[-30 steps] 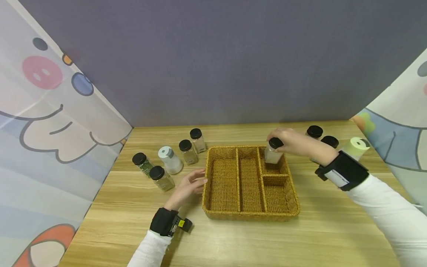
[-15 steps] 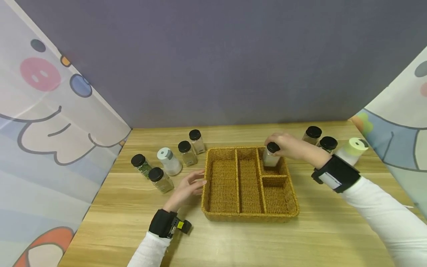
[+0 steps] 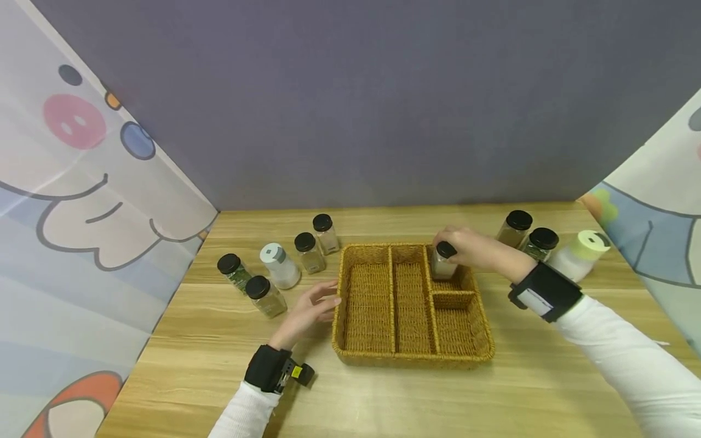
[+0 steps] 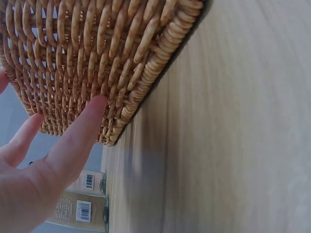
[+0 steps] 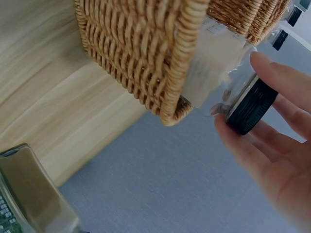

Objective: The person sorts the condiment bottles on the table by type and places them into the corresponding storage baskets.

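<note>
A wicker basket (image 3: 413, 358) divided into compartments sits on the table. My right hand (image 3: 465, 246) pinches a clear spice jar (image 3: 442, 269) by its black lid, fingers and thumb on either side. The jar stands inside the back right compartment, its pale powder showing in the right wrist view through the glass (image 5: 211, 68). My left hand (image 3: 303, 311) lies against the basket's left side with fingers extended. In the left wrist view, a fingertip (image 4: 98, 102) touches the woven wall (image 4: 73, 58).
Left of the basket stand several black-lidded spice jars (image 3: 266, 298) and a white-lidded shaker (image 3: 282, 267). On the right are two black-lidded jars (image 3: 513, 230) and a yellow-lidded shaker (image 3: 577, 257), close to my right forearm. A grey wall (image 3: 383, 121) rises behind the table.
My right hand has lowered the spice jar deeper into the back right compartment, shifting slightly left. My left hand has stayed at the basket's left side.
</note>
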A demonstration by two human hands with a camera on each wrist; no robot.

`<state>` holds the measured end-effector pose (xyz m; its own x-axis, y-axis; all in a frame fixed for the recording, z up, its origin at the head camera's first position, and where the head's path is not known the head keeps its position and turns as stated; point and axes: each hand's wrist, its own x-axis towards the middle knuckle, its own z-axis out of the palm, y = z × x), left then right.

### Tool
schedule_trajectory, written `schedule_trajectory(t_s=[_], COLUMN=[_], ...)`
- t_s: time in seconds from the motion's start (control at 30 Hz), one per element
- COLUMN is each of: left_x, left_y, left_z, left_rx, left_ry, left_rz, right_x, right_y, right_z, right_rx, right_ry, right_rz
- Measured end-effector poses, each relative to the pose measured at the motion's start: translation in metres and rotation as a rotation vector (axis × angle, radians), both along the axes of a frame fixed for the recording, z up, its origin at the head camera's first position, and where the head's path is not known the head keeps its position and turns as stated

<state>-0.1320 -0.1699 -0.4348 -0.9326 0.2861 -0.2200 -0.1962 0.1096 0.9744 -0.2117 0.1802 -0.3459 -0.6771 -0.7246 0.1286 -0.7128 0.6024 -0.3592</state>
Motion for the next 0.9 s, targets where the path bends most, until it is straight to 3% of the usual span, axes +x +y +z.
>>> schedule_trajectory(t_s=[0.43,0.63,0.9], left_x=[0.000,0.005,0.000], left_y=[0.000,0.005,0.000], left_z=[-0.001,0.015,-0.003], left_rx=[0.010,-0.023,-0.003], left_ry=[0.006,0.015,0.021], left_rz=[-0.006,-0.022,-0.001], right_x=[0.002,0.001,0.001], right_y=[-0.005,-0.006,-0.003], right_z=[-0.004,-0.008,-0.011], right_rx=[0.033,0.023,-0.017], right_ry=[0.006,0.033,0.050], right_rz=[-0.062,-0.062,-0.051])
